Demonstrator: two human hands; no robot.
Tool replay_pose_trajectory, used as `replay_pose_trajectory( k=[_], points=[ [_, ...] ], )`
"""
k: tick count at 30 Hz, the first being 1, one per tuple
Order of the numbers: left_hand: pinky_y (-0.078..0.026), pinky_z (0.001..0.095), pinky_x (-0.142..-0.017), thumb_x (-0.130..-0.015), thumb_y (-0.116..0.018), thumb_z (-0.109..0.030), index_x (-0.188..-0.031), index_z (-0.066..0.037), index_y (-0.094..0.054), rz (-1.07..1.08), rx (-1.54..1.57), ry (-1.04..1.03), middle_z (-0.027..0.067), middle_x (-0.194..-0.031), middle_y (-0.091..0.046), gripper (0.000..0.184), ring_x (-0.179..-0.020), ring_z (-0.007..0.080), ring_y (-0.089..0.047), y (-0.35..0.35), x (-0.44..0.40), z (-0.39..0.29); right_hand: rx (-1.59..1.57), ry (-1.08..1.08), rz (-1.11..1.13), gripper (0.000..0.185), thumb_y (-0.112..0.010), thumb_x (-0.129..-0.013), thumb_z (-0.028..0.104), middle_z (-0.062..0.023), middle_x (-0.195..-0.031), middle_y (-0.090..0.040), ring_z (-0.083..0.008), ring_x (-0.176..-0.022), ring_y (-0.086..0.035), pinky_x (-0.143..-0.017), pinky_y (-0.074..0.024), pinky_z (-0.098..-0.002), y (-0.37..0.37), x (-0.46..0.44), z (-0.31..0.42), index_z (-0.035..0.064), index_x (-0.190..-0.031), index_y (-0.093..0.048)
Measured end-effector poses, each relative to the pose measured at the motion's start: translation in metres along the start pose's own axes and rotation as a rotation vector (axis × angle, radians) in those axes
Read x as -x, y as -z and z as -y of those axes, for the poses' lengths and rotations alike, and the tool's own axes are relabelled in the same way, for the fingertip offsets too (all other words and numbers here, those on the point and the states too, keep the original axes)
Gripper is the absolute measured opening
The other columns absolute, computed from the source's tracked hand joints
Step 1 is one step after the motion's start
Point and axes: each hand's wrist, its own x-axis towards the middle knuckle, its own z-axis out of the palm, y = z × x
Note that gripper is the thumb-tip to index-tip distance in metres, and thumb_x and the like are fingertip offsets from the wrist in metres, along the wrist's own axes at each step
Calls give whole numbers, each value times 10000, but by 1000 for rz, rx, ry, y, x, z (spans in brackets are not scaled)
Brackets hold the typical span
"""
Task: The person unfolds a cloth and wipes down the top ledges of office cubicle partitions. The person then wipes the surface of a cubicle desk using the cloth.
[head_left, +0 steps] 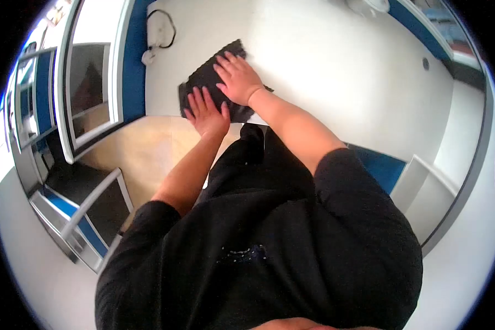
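Observation:
A black cloth (209, 76) lies at the near edge of the white table (335, 71), with a ragged or fringed border. My left hand (206, 113) rests flat on its lower left part, fingers spread. To the right and a little farther up, my right hand (238, 78) also presses flat on the cloth, its fingers apart. The two hands do not touch each other. Part of the cloth is hidden beneath them.
A white object with a black cable (173, 30) is at the table's far left. Another white object (370, 5) sits at the far edge. Blue-and-white partitions (135, 66) flank the table. A dark chair (88, 184) stands at the lower left.

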Motion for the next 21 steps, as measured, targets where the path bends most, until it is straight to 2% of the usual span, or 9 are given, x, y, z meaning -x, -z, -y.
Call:
replay_pose_trajectory(
  k=[1,2,4,7,11,14,17,19,21],
  points=[
    [-102,649,-1283,-1007,-558,-521,-1709,-112,-212,10,-17,-2,134,-1800,-103,882,-1656,361,-83,-4,0,5,127,8,148,682,-537,-1046,484,-124,-1739,-315,-336,-1618,-238,-1321,-187,-486,1,-1,0,102,-1606,-463],
    [-107,646,-1284,-1013,-558,-510,-1709,-108,-205,18,-22,-13,140,-1800,-97,878,-1656,370,-78,-7,-3,6,140,-31,238,719,-502,-1056,506,-111,-1768,-251,-312,-1638,-188,-1331,-147,-480,9,-1,8,97,-1639,-408],
    [-125,648,-1283,-1034,-544,-482,-1698,-50,-191,0,-75,-45,194,-1785,-112,867,-1643,424,-82,-11,-9,1,154,-89,237,724,-480,-1073,498,-112,-1778,-213,-305,-1644,-157,-1339,-124,-466,10,9,10,80,-1653,-371],
    [-100,648,-1287,-1034,-550,-454,-1685,-5,-188,2,-94,-200,228,-1778,-92,870,-1642,437,-59,1,-14,-13,125,-164,209,750,-494,-1072,496,-114,-1785,-181,-302,-1649,-129,-1340,-116,-467,23,47,1,50,-1657,-348],
    [-66,643,-1292,-1019,-545,-486,-1691,-24,-196,119,-129,-453,199,-1784,-95,887,-1647,420,-45,24,-19,-59,130,-406,91,786,-545,-1054,489,-136,-1778,-193,-313,-1648,-135,-1334,-116,-503,39,108,-14,29,-1655,-335],
    [-80,633,-1294,-990,-574,-498,-1687,-42,-253,109,-82,-688,187,-1783,-129,893,-1648,403,-76,24,-13,-116,132,-655,35,809,-588,-1036,477,-157,-1768,-210,-319,-1648,-141,-1327,-141,-526,65,160,-38,21,-1652,-332],
    [-98,624,-1296,-996,-567,-507,-1691,-107,-286,192,-75,-890,135,-1790,-145,850,-1653,362,-85,28,-1,-180,202,-907,-9,848,-631,-1013,485,-184,-1763,-213,-349,-1634,-198,-1307,-176,-582,80,212,-62,6,-1646,-333],
    [-115,641,-1289,-1007,-551,-503,-1692,-137,-295,193,-41,-1009,105,-1792,-151,818,-1654,333,-99,36,-2,-229,228,-1032,-7,874,-572,-1038,496,-238,-1772,-121,-404,-1648,-95,-1307,-109,-616,99,241,-87,-32,-1661,-262],
    [-114,668,-1282,-1012,-531,-513,-1696,-155,-287,179,-26,-1066,81,-1795,-151,809,-1651,309,-122,33,3,-270,238,-1153,-2,876,-588,-1034,443,-266,-1766,-110,-428,-1641,-101,-1304,-116,-614,107,260,-110,-70,-1651,-240]
  ],
)
